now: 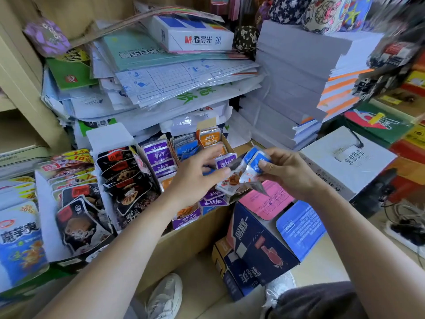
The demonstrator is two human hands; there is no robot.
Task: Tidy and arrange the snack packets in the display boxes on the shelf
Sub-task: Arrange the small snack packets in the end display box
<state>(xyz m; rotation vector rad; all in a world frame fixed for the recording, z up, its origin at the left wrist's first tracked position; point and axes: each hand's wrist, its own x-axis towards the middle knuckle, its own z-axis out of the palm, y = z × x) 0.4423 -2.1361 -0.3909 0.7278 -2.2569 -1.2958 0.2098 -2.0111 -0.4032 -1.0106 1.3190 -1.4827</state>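
Note:
A brown cardboard display box (pixel 184 240) in the middle holds rows of small purple packets (pixel 158 155), blue packets (pixel 187 149) and orange packets (pixel 210 138). My right hand (pixel 287 171) grips a small bunch of blue-and-silver snack packets (pixel 250 164) above the box's right edge. My left hand (pixel 195 176) reaches to the same bunch and pinches its lower end with thumb and fingertips. Left of this box stand display boxes of black packets (pixel 124 178) and red-topped packets (pixel 69 166).
A dark blue open carton (pixel 259 245) with a pink and a blue flap sits on the floor below my right hand. Stacks of paper (pixel 287 88) and plastic-wrapped sheets (pixel 172 81) rise behind the boxes. A white box (pixel 345 157) stands at the right. My shoes are below.

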